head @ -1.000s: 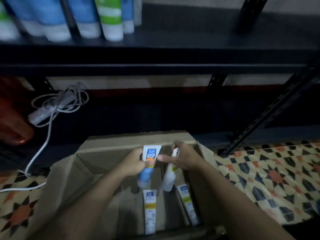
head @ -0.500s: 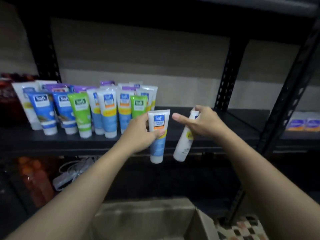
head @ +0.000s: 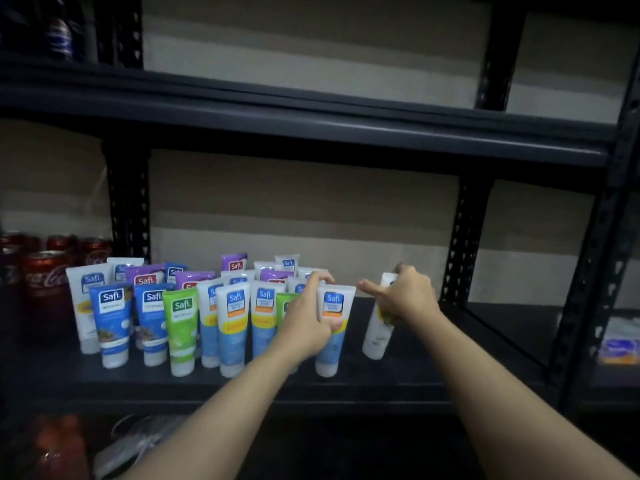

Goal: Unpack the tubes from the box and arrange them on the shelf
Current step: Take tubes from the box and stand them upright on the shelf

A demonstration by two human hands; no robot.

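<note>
Left hand [head: 306,323] wraps its grip round a blue Safi tube [head: 331,344], cap-down on the shelf [head: 433,375] just right of the standing tube group [head: 232,323]. Right hand [head: 405,296] pinches a tilted white tube [head: 377,336] further right, forefinger extended. Likely risk: a tube released off-plumb topples on its narrow cap, felling neighbours. Half a second earlier, both tubes hung before the shelf edge.
</note>
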